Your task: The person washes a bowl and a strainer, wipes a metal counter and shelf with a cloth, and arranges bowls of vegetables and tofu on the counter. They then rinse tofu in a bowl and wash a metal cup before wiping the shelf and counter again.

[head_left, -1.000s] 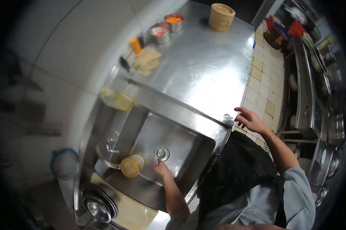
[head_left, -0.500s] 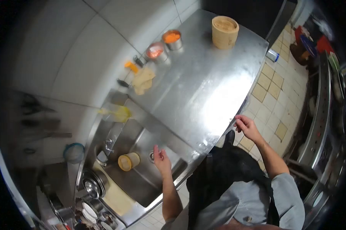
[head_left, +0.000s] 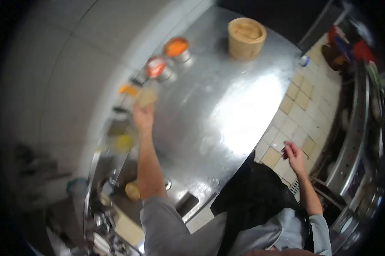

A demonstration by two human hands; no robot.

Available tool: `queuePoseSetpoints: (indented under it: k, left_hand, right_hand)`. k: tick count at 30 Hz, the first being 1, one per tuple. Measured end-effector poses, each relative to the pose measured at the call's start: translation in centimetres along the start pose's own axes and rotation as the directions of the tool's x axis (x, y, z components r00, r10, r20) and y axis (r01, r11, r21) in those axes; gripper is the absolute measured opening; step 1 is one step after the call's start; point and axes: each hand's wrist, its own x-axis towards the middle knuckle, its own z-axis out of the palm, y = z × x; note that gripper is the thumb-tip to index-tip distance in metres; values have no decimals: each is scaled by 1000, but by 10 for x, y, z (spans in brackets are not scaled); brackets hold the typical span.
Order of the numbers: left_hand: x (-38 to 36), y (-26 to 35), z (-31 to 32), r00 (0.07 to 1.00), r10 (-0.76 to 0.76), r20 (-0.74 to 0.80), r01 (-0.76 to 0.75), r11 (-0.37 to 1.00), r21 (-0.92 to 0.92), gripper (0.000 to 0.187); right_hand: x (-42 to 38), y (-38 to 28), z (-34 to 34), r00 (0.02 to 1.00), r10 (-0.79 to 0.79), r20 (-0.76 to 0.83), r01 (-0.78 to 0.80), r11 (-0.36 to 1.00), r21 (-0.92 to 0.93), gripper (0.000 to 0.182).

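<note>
My left hand [head_left: 143,116] reaches across the steel counter to a pale yellowish cloth [head_left: 147,97] near the wall. Its fingers meet the near edge of the cloth, but blur hides whether they are closed on it. Just beyond the cloth lie an orange-handled item [head_left: 127,89] and a black-handled item [head_left: 121,110]. My right hand [head_left: 293,154] hangs in the air over the tiled floor, right of my apron, its fingers loosely bent and apart with nothing in them.
Two metal containers, one with orange contents [head_left: 176,47] and one with reddish contents [head_left: 156,66], stand along the wall. A bamboo steamer [head_left: 246,40] sits at the counter's far end. Below my left arm is a sink with a yellow-rimmed container [head_left: 133,190]. Steel equipment [head_left: 358,141] lines the right side.
My left hand has moved from above the sink up and forward to the cloth. My right hand has swung slightly right and down, away from the counter edge. The view has shifted.
</note>
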Motion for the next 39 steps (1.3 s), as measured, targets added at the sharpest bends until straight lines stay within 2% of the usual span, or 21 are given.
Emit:
queuePoseSetpoints:
  k: [1, 2, 4, 7, 8, 10, 11, 12, 13, 14, 16, 20, 23, 25, 26, 29, 31, 32, 34, 36, 39]
  left_hand:
    - [11, 6, 18, 997, -65, 48, 63, 997, 42, 54]
    - [13, 13, 35, 997, -45, 62, 44, 999, 9, 54]
    - [0, 20, 50, 995, -44, 86, 19, 960, 280, 52]
    - [-53, 50, 59, 966, 174, 193, -196, 976, 100, 51]
    - [-75, 71, 59, 935, 286, 209, -303, 952, 52, 51]
    - [-112, 117, 60, 865, 385, 321, -398, 917, -28, 53]
    - [-119, 139, 55, 857, 393, 332, -405, 914, -36, 53]
    - [-121, 161, 49, 823, 410, 393, -359, 912, -199, 56]
    - [-121, 180, 47, 785, 433, 443, -291, 889, -352, 59]
    - [-119, 194, 49, 780, 442, 444, -294, 884, -362, 59]
    - [-116, 219, 57, 854, 376, 360, -415, 909, 35, 62]
    - [-109, 248, 139, 828, 411, 382, -442, 897, -7, 67]
    - [-79, 294, 183, 860, 435, 267, -472, 877, 92, 68]
    - [-66, 323, 201, 890, 345, 299, -368, 929, 23, 70]
    - [-69, 338, 204, 891, 346, 295, -368, 930, 21, 70]
    - [-93, 393, 195, 884, 314, 346, -337, 941, 8, 69]
    - [-125, 415, 206, 827, 452, 333, -449, 889, -91, 69]
    - [-134, 420, 212, 837, 437, 328, -440, 895, -70, 69]
    - [-140, 429, 226, 803, 503, 319, -507, 859, -77, 64]
    - [-141, 432, 226, 824, 474, 312, -479, 875, -66, 63]
    - [-137, 445, 231, 864, 416, 284, -436, 900, 7, 62]
  right_hand:
    - [-10, -3, -3, 998, -5, -55, 4, 1000, -12, 31]
    - [-20, -6, -2, 998, 45, -32, -46, 999, -14, 31]
    - [-27, -8, 1, 994, 111, -12, -111, 994, -8, 31]
    - [-29, -6, 0, 979, 154, -131, -141, 985, 103, 31]
    - [-27, -9, 3, 975, 164, -148, -148, 982, 114, 31]
    - [-13, -16, 9, 971, 187, -149, -159, 970, 181, 32]
    - [-7, -21, 12, 977, 184, -109, -167, 975, 149, 32]
    - [-4, -29, 16, 974, 192, -117, -174, 973, 152, 32]
    - [-1, -41, 19, 986, 155, -58, -153, 987, 43, 32]
    - [1, -51, 18, 992, 124, 1, -124, 990, -64, 32]
    - [-1, -54, 8, 995, 96, 34, -93, 993, -72, 33]
    - [-8, -39, -31, 989, 133, -72, -135, 990, -30, 36]
    - [-24, -12, -69, 966, 195, -167, -190, 981, 47, 37]
    - [-30, 1, -94, 950, 224, -220, -211, 974, 80, 37]
    - [-30, 5, -106, 950, 220, -221, -208, 975, 79, 37]
    - [-15, 27, -146, 920, 318, -231, -246, 924, 291, 38]
    - [17, 45, -176, 933, 316, -173, -255, 919, 302, 37]
    - [34, 51, -192, 938, 321, -128, -269, 911, 314, 37]
    - [71, 48, -221, 954, 294, -53, -270, 927, 262, 37]
    - [111, 26, -251, 989, 142, 32, -142, 990, 0, 36]
    - [165, -18, -291, 1000, 27, 6, -27, 998, 50, 36]
